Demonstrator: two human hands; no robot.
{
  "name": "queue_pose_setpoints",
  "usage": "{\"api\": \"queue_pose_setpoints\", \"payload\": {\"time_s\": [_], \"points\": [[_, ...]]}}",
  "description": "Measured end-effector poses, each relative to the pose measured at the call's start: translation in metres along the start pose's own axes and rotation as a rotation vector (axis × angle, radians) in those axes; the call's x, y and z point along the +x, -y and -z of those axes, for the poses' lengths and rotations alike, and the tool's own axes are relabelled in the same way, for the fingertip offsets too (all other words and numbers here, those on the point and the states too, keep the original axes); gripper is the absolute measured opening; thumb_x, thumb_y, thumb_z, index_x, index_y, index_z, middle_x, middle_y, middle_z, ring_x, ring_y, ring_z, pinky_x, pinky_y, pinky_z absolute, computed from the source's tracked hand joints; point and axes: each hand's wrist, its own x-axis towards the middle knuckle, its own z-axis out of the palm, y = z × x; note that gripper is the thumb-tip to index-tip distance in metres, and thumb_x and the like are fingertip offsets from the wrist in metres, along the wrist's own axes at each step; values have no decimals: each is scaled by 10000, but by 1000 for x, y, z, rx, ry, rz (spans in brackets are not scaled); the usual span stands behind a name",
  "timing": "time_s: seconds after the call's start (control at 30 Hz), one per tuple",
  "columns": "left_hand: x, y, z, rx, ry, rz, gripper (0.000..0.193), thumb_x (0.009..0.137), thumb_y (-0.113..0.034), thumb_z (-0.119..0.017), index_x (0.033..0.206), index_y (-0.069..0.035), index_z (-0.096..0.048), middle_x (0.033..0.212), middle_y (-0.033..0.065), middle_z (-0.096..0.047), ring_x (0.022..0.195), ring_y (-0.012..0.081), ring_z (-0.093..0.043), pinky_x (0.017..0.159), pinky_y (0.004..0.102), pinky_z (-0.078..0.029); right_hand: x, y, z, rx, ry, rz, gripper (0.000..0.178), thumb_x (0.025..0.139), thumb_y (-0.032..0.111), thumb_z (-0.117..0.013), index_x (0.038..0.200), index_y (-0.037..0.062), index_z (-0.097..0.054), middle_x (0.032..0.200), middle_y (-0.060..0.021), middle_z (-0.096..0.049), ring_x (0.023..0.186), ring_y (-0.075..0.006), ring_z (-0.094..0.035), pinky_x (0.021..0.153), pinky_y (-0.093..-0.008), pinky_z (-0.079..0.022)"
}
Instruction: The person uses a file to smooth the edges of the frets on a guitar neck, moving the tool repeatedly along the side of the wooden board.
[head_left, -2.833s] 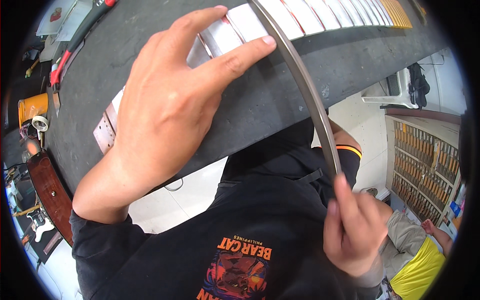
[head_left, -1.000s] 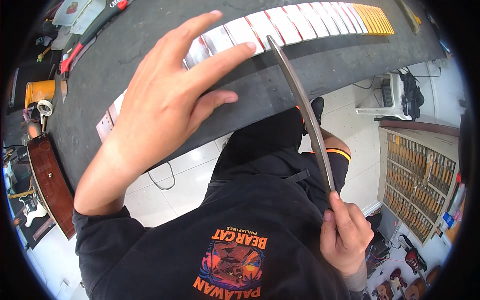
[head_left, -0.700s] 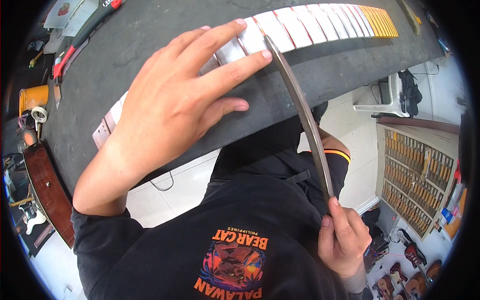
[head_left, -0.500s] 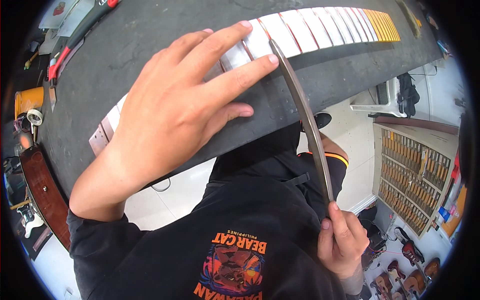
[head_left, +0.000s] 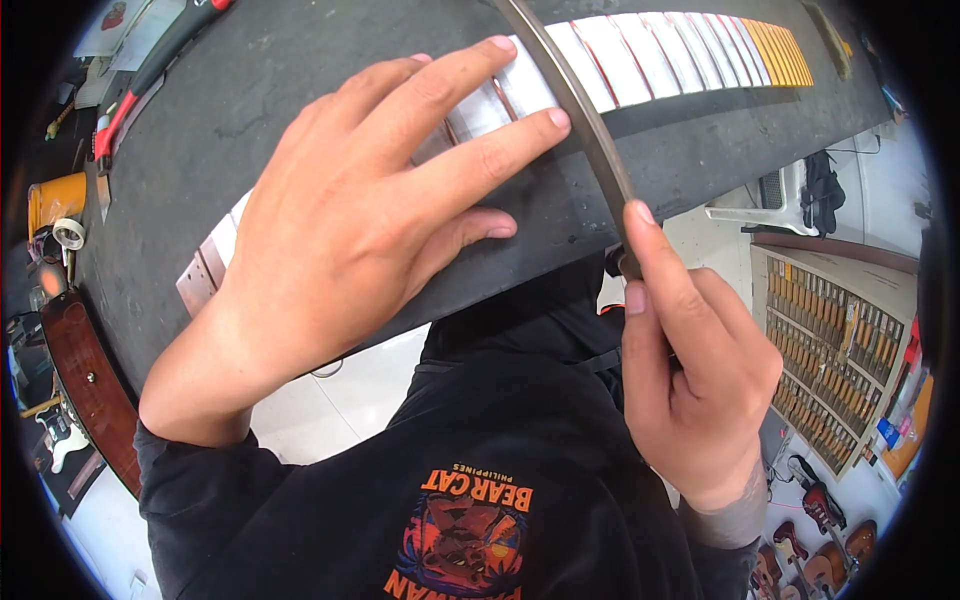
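Note:
A long guitar fretboard lies across the dark bench, its wood mostly masked with white or silvery strips between the frets and yellow strips at the right end. My left hand rests spread over it, with the index fingertip close beside a narrow dark metal file. The file crosses the fretboard at a fret line, and its far end runs out of the top of the view. Gripping its near end, my right hand has the index finger stretched along the file. The left palm hides part of the fretboard.
On the bench, a red-and-black tool lies at the far left. A tape roll, a yellow container and a brown guitar body sit along the left. A rack of several wooden-handled tools stands right.
My right hand has pushed the file away from my body, across the fretboard, and now sits close to the bench edge. The left hand and fretboard have shifted slightly right.

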Motion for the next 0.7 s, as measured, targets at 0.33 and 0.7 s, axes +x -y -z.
{"api": "queue_pose_setpoints", "payload": {"time_s": [0.33, 0.7], "points": [[1, 0, 2, 8, 37, -3, 655, 681, -162, -806, 1313, -203, -640, 1443, 128, -523, 1186, 364, -564, 950, 437, -482, -114, -8, 25, -29, 63, -56, 564, 716, -107, -691, 1269, -5, -647, 738, -85, -602, 561, -183, -594, 480, -279, -481], [2, 3, 1, 9, 45, -7, 640, 689, -178, -800, 1307, -160, -635, 1438, 111, -542, 1208, 362, -557, 987, 436, -471, -1, 1, 3, 27, 72, -55, 489, 826, -133, -609, 1306, -40, -612, 757, -128, -605, 562, -192, -531, 556, -283, -450]]}}
